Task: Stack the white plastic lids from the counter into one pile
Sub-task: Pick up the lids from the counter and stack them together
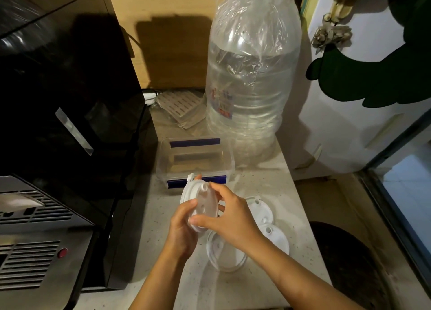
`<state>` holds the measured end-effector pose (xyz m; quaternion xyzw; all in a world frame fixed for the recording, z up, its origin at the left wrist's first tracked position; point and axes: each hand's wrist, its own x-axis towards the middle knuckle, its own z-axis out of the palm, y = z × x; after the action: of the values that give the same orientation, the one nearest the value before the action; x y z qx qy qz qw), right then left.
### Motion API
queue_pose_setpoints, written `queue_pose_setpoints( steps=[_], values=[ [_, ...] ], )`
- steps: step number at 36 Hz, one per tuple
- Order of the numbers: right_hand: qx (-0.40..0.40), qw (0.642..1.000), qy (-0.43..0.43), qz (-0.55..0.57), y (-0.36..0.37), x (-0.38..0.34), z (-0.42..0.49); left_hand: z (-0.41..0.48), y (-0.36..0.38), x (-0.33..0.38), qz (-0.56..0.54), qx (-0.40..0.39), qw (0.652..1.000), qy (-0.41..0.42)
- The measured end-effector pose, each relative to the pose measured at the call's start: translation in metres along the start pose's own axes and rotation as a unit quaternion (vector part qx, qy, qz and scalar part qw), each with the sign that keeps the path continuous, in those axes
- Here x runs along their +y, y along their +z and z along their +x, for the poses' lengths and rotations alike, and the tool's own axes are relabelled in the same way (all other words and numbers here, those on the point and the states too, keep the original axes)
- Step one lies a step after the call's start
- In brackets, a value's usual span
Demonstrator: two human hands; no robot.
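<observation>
**Lids being gathered in hand; three left on the counter**

A small pile of white lids (202, 204) is held above the counter (233, 291), tilted with its face toward the camera. The pile is cupped from below and behind by the left hand (184, 228), thumb laid on the lower rim. The right hand (231, 214) is pressed to the pile's right edge, thumb across the bottom rim and fingers curled over the top; both hands are clamped on the pile. How many lids it holds cannot be told.

Three loose lids are seen flat on the counter, partly under the right wrist: a far lid (260, 208), a right lid (276, 238) and a near lid (224, 256), the three overlapping or touching.

Step judged: a lid is being seated onto the held pile, rims being aligned. Task judged partly done.

Next move: the right hand would have to be freed, lowered to one of the loose lids, and its rim pinched. The near lid appears the most exposed. The clear container (196, 160) just behind the hands is not involved
</observation>
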<state>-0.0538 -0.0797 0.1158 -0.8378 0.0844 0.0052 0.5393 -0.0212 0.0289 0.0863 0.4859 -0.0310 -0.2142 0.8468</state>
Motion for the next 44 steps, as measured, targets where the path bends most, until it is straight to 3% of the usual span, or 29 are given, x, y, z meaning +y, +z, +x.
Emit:
queue_pose_setpoints(
  steps=[7,13,18,32,44],
  values=[
    [-0.084,0.996,0.019,-0.010,-0.015,0.022,0.006,-0.005,-0.004,-0.006,0.029,0.027,0.999,-0.032],
    [-0.015,0.990,0.096,-0.102,-0.062,0.063,0.014,-0.011,-0.004,-0.007,-0.001,0.076,0.996,-0.046],
    [-0.012,0.968,0.161,-0.192,-0.082,0.097,-0.002,-0.014,-0.010,-0.014,0.009,0.081,0.995,-0.050],
    [0.009,0.940,0.181,-0.289,-0.040,0.122,-0.057,-0.013,-0.004,-0.030,-0.015,0.074,0.992,-0.105],
    [0.034,0.944,0.173,-0.281,-0.035,0.125,-0.056,-0.006,-0.001,-0.038,-0.009,0.055,0.991,-0.122]
  ],
)
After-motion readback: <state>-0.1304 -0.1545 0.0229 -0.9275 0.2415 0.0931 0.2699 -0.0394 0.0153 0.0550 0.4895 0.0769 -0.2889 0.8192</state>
